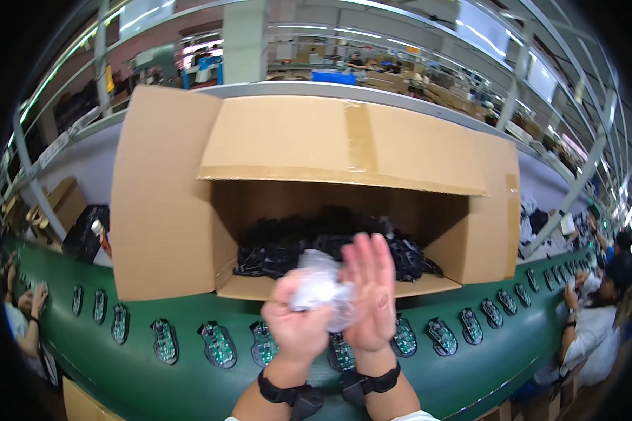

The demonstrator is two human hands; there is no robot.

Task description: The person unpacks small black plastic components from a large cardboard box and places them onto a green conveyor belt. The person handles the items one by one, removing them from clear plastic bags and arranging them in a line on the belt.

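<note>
Over the green belt, my left hand (295, 326) is closed around a crumpled, whitish see-through plastic bag (319, 286). What the bag holds, if anything, I cannot make out. My right hand (373, 298) is raised beside it, fingers stretched upward and palm toward the bag; whether its lower palm touches the plastic is unclear. Beyond both hands a large cardboard box (281, 137) lies open toward me, with a pile of black plastic-looking pieces (267, 258) inside. Beneath my forearms runs a row of computer mouse bases with bare circuit boards (218, 344).
The green conveyor belt (182, 389) curves from left to right. People sit at both ends, one person's arm (571, 326) at the right and a hand (38, 300) at the left. A metal frame post (576, 175) stands right of the box.
</note>
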